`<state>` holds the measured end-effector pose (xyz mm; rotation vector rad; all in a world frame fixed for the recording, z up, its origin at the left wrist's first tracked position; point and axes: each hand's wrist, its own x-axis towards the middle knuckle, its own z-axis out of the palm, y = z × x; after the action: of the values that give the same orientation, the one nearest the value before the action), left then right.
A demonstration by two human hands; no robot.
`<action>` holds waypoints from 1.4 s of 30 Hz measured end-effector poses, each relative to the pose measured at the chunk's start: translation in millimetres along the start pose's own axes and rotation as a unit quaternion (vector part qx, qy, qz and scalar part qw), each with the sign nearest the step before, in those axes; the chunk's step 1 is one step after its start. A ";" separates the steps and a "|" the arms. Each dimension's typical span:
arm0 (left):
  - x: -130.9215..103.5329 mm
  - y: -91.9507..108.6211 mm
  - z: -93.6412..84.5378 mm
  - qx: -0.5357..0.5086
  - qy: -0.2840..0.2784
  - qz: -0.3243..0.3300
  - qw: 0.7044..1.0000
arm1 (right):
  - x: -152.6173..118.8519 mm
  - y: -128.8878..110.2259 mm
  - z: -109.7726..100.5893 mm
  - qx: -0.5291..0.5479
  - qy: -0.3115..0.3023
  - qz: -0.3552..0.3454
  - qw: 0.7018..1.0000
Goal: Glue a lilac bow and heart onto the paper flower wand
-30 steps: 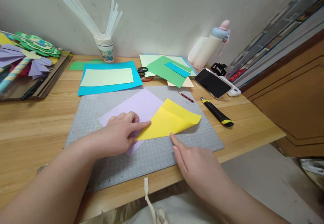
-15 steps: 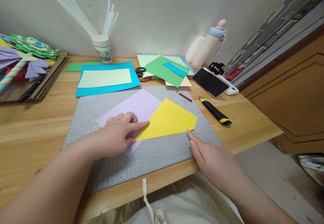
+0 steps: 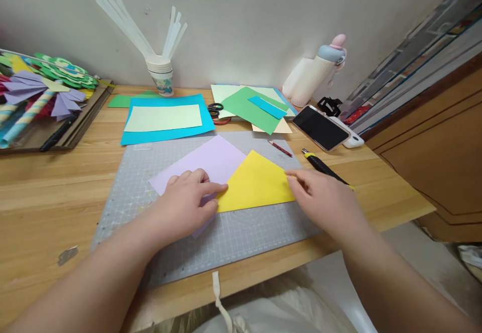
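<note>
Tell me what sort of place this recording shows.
Most likely a home craft desk: a grey cutting mat on a wooden table, loose coloured paper sheets, scissors and a utility knife.

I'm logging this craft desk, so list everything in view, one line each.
cutting mat: 1, grey, desk centre
yellow paper: 1, folded, on mat
lilac paper: 1, on mat, partly under yellow
blue sheet: 1, behind mat, pale green sheet on it
paper pile: green, blue, cream, back centre
scissors: 1, black handles
pencil: 1, red
utility knife: 1, black-yellow
phone: 1, black
bottle: 1, white
cups: stacked, holding clear sticks
left hand: pressing the papers
right hand: at yellow paper's right corner
</note>
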<state>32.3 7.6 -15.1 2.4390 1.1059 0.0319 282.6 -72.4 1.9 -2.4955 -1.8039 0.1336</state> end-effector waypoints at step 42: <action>-9.6 17.9 8.2 -0.235 0.235 -0.120 0.935 | 60.5 -94.2 12.4 0.452 -0.034 -0.341 0.823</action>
<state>40.1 -12.7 -13.4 1.8944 1.3958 0.7484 211.3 14.6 -3.3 -1.1512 -1.8821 0.8090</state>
